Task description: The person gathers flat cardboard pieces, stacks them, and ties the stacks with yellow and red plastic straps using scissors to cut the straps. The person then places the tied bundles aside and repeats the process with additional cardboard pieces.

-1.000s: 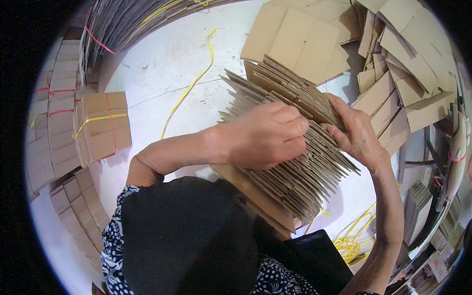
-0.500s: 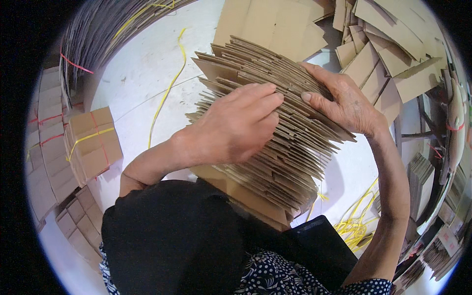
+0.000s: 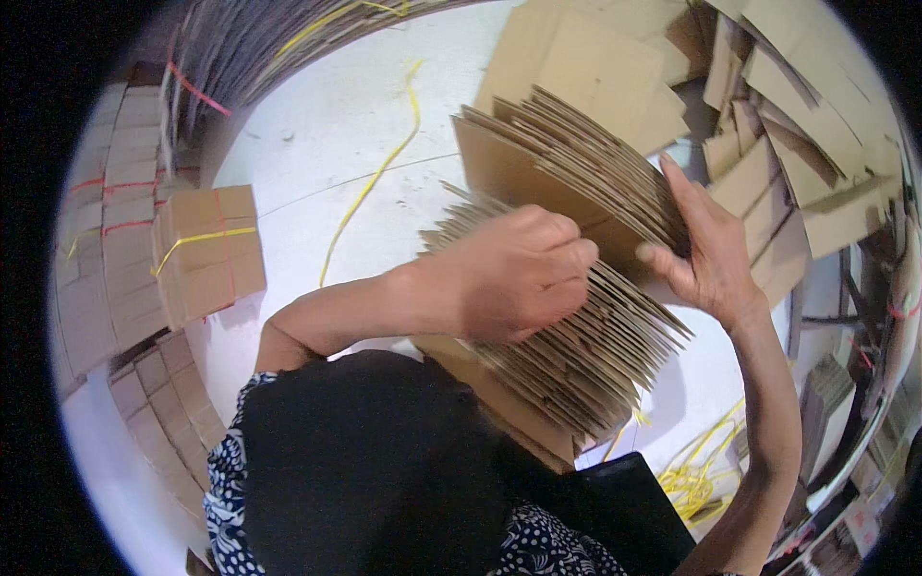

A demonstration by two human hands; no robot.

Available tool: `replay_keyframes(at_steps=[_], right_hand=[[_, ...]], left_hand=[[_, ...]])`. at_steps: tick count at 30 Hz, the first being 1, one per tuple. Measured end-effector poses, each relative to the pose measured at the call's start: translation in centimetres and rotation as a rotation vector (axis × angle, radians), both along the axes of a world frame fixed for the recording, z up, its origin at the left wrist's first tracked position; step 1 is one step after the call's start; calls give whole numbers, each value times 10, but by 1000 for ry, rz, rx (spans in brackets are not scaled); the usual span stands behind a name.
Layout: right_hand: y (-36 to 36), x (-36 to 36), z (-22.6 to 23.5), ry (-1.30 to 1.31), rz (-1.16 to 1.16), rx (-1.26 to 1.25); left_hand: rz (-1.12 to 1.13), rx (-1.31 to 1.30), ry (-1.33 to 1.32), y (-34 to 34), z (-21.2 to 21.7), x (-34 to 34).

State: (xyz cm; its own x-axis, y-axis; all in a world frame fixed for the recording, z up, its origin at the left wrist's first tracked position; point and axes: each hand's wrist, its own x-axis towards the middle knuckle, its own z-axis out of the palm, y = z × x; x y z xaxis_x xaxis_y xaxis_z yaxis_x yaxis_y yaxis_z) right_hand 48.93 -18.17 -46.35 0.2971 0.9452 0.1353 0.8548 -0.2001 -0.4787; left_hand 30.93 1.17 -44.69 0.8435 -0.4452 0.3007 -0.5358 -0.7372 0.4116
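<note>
A thick stack of cardboard sheets (image 3: 567,374) stands on edge in front of me, its sheets fanned in a row. At its far side leans a separate bunch of cardboard sheets (image 3: 576,154), with a gap between it and the nearer ones. My right hand (image 3: 715,254) grips the right end of this bunch, thumb on the near side and fingers on the far side. My left hand (image 3: 519,274) is closed over the near sheets, fingers curled; what they hold, if anything, is hidden.
Flat cardboard (image 3: 586,67) lies beyond the stack, with a loose cardboard heap (image 3: 816,125) at far right. A strapped cardboard bundle (image 3: 211,254) stands at left. Yellow strapping (image 3: 687,490) lies tangled near my right forearm; a yellow strip (image 3: 370,187) crosses the white floor.
The far bunch of sheets has come apart from the nearer ones, opening a gap. My right hand has moved right with it; the view has shifted too.
</note>
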Motion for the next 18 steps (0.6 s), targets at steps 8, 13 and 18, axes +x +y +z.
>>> replay_keyframes(at_steps=[8, 13, 18], right_hand=[[11, -7, 5, 123, -40, -102], [4, -7, 14, 255, -120, -171], [-11, -9, 21, 284, -150, -230]], left_hand=[[25, 15, -92, 1, -8, -3], [7, 31, -86, 1, -5, -3], [-20, -2, -60, 1, -7, -6]])
